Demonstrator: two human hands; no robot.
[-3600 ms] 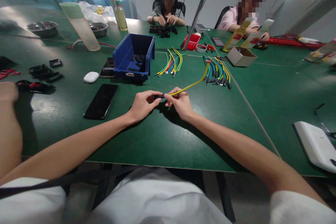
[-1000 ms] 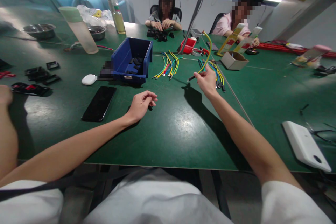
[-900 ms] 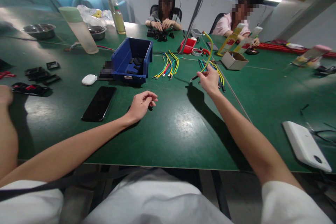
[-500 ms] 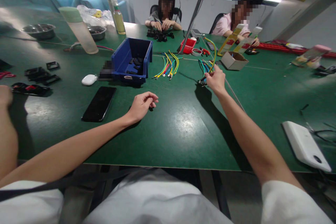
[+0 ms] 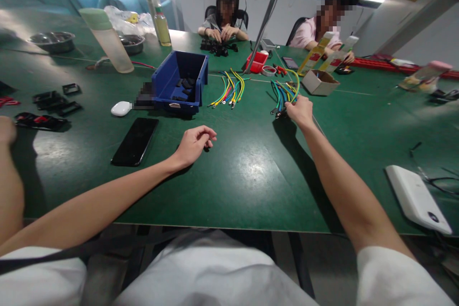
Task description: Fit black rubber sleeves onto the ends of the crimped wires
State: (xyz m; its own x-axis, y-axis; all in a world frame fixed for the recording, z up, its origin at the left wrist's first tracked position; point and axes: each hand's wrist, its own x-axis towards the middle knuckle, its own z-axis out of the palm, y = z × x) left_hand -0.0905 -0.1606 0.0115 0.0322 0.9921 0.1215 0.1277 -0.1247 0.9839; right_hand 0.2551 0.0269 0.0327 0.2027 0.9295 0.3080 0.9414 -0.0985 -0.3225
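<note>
My right hand (image 5: 300,111) is closed on a yellow-green wire (image 5: 297,81) at the right edge of a bundle of blue, green and yellow wires (image 5: 280,95) with metal ring ends. The wire arches up from the fingers and bends back over the bundle. Nearer the middle of the green table (image 5: 236,201), my left hand (image 5: 195,145) rests with curled fingers; whether something small is between them is hidden. A second group of wires (image 5: 233,88) lies between the blue bin (image 5: 175,105) and the bundle.
Left of my left hand lies a black phone (image 5: 135,142), with a white case (image 5: 121,108) behind it. A small cardboard box (image 5: 318,83) stands beyond my right hand. A white device (image 5: 418,198) lies at right. Two people sit across the table, and a metal pole (image 5: 267,14) rises there.
My right hand has moved slightly right and toward me, and the yellow-green wire has come lower with it. My left hand has stayed in place.
</note>
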